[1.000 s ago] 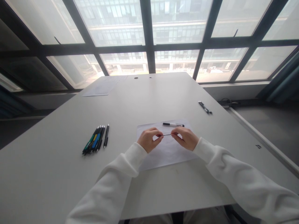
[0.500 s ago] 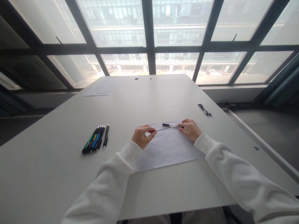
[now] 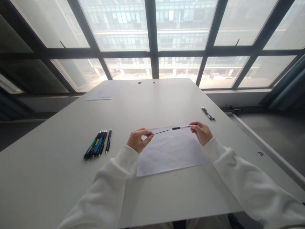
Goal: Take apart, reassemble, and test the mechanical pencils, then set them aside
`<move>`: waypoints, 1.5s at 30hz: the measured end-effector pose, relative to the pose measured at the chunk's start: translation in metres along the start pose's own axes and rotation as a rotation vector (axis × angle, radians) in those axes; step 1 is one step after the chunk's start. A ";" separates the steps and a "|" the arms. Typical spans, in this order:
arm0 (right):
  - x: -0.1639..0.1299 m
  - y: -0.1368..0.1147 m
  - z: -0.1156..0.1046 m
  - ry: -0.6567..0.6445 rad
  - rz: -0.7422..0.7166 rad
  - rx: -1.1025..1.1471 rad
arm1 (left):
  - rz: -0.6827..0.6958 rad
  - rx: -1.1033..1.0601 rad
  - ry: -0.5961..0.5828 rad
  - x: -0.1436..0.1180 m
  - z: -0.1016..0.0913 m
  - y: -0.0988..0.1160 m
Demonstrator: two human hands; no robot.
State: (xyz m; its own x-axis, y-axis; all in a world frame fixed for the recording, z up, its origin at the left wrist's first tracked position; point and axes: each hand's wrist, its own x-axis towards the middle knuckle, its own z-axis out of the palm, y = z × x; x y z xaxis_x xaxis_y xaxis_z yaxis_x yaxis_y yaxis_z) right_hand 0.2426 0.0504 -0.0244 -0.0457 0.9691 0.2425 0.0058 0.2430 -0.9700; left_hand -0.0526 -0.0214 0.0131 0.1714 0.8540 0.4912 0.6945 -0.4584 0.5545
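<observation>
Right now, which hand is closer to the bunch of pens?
Left. The left hand is just right of the bunch of pens, holding a thin refill. The right hand is farther off, across the paper.

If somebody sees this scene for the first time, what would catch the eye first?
Probably the two hands above the white paper sheet at the centre of the grey table: the left hand pinches a thin dark refill, the right hand a slim black-and-silver pen barrel. A row of coloured pens lies to the left.
</observation>
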 end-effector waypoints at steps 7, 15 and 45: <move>0.004 0.007 -0.004 0.121 0.097 0.101 | 0.030 0.025 -0.054 -0.001 0.003 0.001; 0.000 0.004 0.001 0.102 0.096 0.093 | 0.016 0.025 -0.074 -0.002 0.003 0.002; -0.026 -0.012 0.031 -0.177 0.101 0.119 | 0.018 -0.069 -0.064 -0.003 0.017 0.022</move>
State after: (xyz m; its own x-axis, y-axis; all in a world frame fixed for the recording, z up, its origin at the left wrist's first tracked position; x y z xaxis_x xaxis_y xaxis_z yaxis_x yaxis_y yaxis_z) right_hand 0.2130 0.0206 -0.0202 -0.2251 0.9630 0.1480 -0.0985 0.1286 -0.9868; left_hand -0.0259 -0.0295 0.0125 0.2296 0.8583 0.4588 0.6416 -0.4880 0.5918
